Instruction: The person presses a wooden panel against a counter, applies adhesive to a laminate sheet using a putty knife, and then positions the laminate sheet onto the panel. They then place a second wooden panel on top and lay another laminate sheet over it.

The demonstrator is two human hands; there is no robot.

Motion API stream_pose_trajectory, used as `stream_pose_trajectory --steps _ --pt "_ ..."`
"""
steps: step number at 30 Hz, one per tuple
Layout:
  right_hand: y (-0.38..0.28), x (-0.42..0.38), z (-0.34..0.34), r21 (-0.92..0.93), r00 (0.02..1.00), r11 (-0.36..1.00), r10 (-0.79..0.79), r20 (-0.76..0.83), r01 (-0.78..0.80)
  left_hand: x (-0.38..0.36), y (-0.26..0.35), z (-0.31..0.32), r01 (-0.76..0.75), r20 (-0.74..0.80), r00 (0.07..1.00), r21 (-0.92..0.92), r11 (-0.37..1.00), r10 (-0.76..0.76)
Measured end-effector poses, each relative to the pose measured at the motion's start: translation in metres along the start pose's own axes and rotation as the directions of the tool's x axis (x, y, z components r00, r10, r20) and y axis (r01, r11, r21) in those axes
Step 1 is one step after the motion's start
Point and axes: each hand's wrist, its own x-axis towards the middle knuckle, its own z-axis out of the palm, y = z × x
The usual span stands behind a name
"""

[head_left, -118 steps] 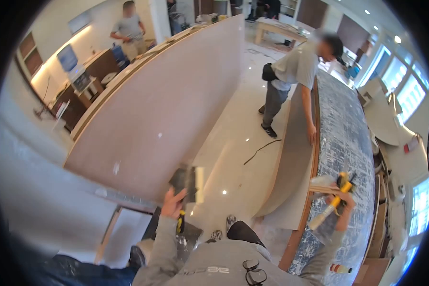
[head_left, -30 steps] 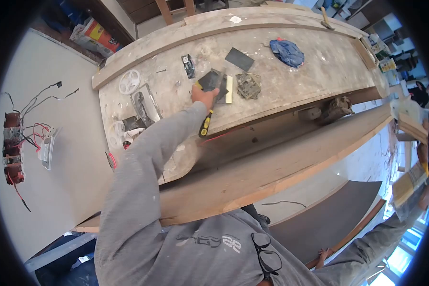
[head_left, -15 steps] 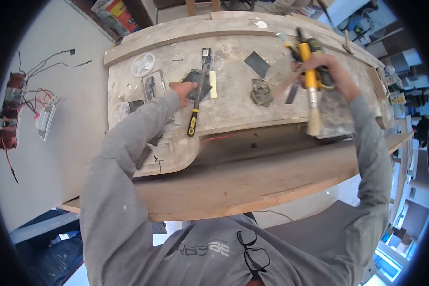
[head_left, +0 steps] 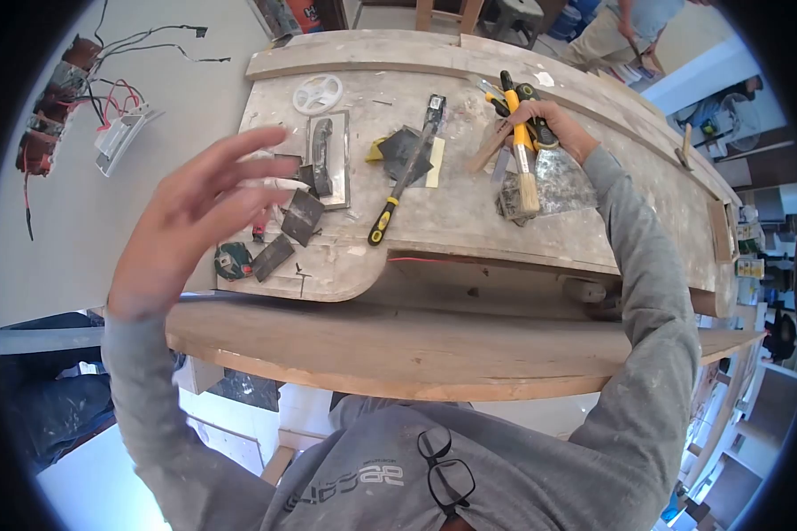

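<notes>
My left hand (head_left: 190, 217) is raised above the table's left part, fingers spread, with nothing in it. My right hand (head_left: 553, 122) is closed around a bundle of tools. In it are a paintbrush (head_left: 526, 181) with a yellow handle and pale bristles, and a putty knife (head_left: 565, 181) with a wide, stained blade. A wooden piece (head_left: 487, 149) sticks out left of the grip; whether it is held cannot be told. Below the bristles lies a crumpled, dirty pad (head_left: 510, 208), partly covered. A long tool with a black-and-yellow handle (head_left: 383, 221) rests across dark sandpaper (head_left: 406, 157) between the hands.
On the table (head_left: 469, 226) lie a trowel (head_left: 338, 177), a white spool (head_left: 317, 93), dark sheets (head_left: 303, 217) and a tape measure (head_left: 233, 261). A wooden board (head_left: 398, 345) runs along the front. Wires hang from wall boxes (head_left: 40, 150). Another person (head_left: 615, 40) stands at the back right.
My left hand has lifted off the table near the sandpaper and drawn back left. My right hand has carried the brush and putty knife leftward, over the crumpled pad. The view has shifted.
</notes>
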Motion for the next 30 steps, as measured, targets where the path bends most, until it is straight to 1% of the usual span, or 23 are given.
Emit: stream_pose_trajectory --steps 2,3,4,5,7,8,11,14,17,20,23,25,27,29,30 --pt "0.002 -0.008 0.001 0.009 1.000 1.000 0.025 0.016 -0.025 -0.039 -0.005 0.002 -0.024 -0.135 0.991 0.000 1.000 0.023" --pt "0.004 -0.013 0.003 0.013 0.999 0.999 0.040 0.022 -0.040 -0.054 -0.011 0.004 0.001 -0.158 0.987 0.004 1.000 0.000" --pt "0.002 -0.026 0.009 0.109 0.991 0.985 0.133 0.000 -0.132 -0.068 -0.021 0.008 0.025 -0.181 0.983 0.004 1.000 -0.024" --pt "0.002 -0.033 0.011 0.096 0.990 0.986 0.137 -0.010 -0.136 -0.078 -0.029 0.010 0.044 -0.205 0.978 0.004 0.999 -0.042" --pt "0.002 -0.044 0.010 0.070 0.989 0.987 0.144 -0.028 -0.142 -0.092 -0.044 0.012 0.047 -0.182 0.983 0.171 0.984 -0.015" --pt "0.005 -0.046 0.007 0.072 0.989 0.987 0.147 -0.005 -0.146 -0.095 -0.050 0.013 0.049 -0.170 0.985 0.251 0.967 -0.005" --pt "0.008 -0.053 0.006 0.040 0.990 0.992 0.122 -0.068 -0.119 -0.092 -0.062 0.017 0.066 -0.184 0.983 0.264 0.962 -0.017" --pt "0.009 -0.064 0.010 -0.078 0.993 0.992 0.093 -0.076 -0.099 -0.091 -0.066 0.017 0.055 -0.225 0.974 0.224 0.973 -0.003" --pt "0.003 -0.075 0.027 -0.181 0.996 0.983 -0.004 -0.088 -0.012 -0.094 -0.067 0.017 0.043 -0.250 0.968 0.110 0.993 -0.014" --pt "-0.002 -0.077 0.044 -0.359 0.997 0.933 -0.061 -0.054 0.038 -0.096 -0.071 0.014 0.013 -0.255 0.967 0.077 0.997 0.007" --pt "0.001 -0.067 0.080 -0.538 0.999 0.843 -0.021 -0.038 -0.003 -0.097 -0.072 0.014 -0.005 -0.248 0.969 0.031 1.000 0.012" --pt "0.013 -0.048 0.104 -0.571 0.998 0.819 0.069 0.009 -0.052 -0.097 -0.071 0.014 -0.012 -0.241 0.970 0.017 1.000 0.015" --pt "0.041 -0.004 0.098 -0.607 0.983 0.794 0.143 0.118 -0.043 -0.098 -0.073 0.012 -0.027 -0.244 0.969 0.000 1.000 0.026" --pt "0.074 0.047 0.085 -0.500 0.991 0.865 0.095 0.095 -0.035 -0.100 -0.078 0.009 -0.048 -0.258 0.965 -0.023 0.999 0.041" --pt "0.078 0.057 0.090 -0.443 0.993 0.896 0.081 0.087 -0.034 -0.101 -0.079 0.009 -0.069 -0.254 0.965 -0.027 0.997 0.060"
